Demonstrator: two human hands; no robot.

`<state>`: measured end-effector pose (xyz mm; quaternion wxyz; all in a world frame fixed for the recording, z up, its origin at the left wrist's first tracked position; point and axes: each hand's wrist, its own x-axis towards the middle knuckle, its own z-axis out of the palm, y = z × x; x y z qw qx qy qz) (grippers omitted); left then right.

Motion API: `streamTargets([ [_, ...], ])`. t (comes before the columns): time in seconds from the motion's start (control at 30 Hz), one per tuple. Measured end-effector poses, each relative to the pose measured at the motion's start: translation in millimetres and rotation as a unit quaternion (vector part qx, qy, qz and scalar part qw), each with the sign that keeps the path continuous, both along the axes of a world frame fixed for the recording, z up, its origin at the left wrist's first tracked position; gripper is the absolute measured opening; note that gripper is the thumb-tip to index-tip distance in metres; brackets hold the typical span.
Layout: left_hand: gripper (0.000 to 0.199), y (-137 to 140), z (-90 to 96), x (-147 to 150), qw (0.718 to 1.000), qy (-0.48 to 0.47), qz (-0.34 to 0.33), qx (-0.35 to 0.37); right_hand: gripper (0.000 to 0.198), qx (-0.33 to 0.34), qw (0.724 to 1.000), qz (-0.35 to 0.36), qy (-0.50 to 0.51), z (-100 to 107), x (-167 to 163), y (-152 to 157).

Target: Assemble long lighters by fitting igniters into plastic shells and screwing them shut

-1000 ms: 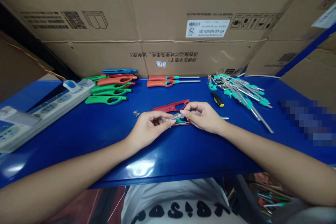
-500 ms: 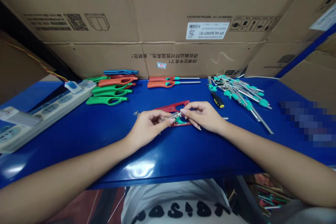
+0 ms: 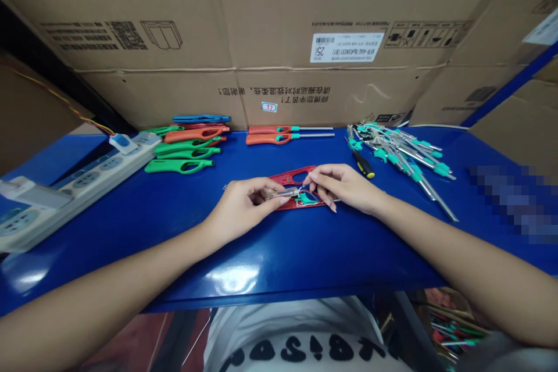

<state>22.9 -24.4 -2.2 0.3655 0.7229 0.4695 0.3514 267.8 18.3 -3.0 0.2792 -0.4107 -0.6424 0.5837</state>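
My left hand (image 3: 248, 200) is closed on a clear gas tank of a lighter (image 3: 285, 193), its narrow valve end facing right. Thumb and index finger of my right hand (image 3: 344, 186) are pinched just right of the valve, by a thin white wire (image 3: 300, 190); what they hold is too small to make out. Beneath both hands lie red lighter shell halves (image 3: 281, 177), the far one with a finger opening. A teal trigger (image 3: 308, 199) sits in the near shell, wires beside it. My fingers partly cover the shells.
Green lighter bodies (image 3: 181, 166) and orange ones are piled left, beside a white power strip (image 3: 93, 177). Two orange lighters (image 3: 268, 139) with metal tubes lie at the back. Rightward are a screwdriver (image 3: 361, 164) and several teal-and-metal lighter inner parts (image 3: 414, 171). Cardboard (image 3: 274, 40) stands behind.
My right hand has drawn slightly right, away from the tank's valve end. My left hand keeps hold of the tank. The red shells show a little further right in the view.
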Motion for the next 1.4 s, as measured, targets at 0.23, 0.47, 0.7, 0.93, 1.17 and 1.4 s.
streamTargets([
  [0.23,0.013,3,7.6,-7,0.98,0.142,-0.079,0.114,0.038,-0.023,0.999,-0.012,0.022,0,2,3],
  [0.47,0.011,2,10.3,-7,0.973,0.19,-0.084,0.102,0.034,-0.02,1.0,-0.009,0.022,1,1,3],
  [0.7,0.017,-1,8.4,-8,0.972,0.179,-0.097,0.115,0.03,-0.013,1.0,-0.001,0.021,2,1,2],
  [0.93,0.019,-5,8.3,-8,0.949,0.234,-0.129,0.169,0.029,-0.003,1.0,0.006,0.011,2,1,3],
  [1.17,0.019,-6,11.4,-8,0.95,0.225,-0.143,0.16,0.037,0.041,0.998,0.037,-0.013,2,3,-1],
  [1.4,0.018,-10,11.0,-6,0.95,0.239,-0.131,0.154,0.033,0.221,0.963,0.121,-0.092,0,7,-8],
])
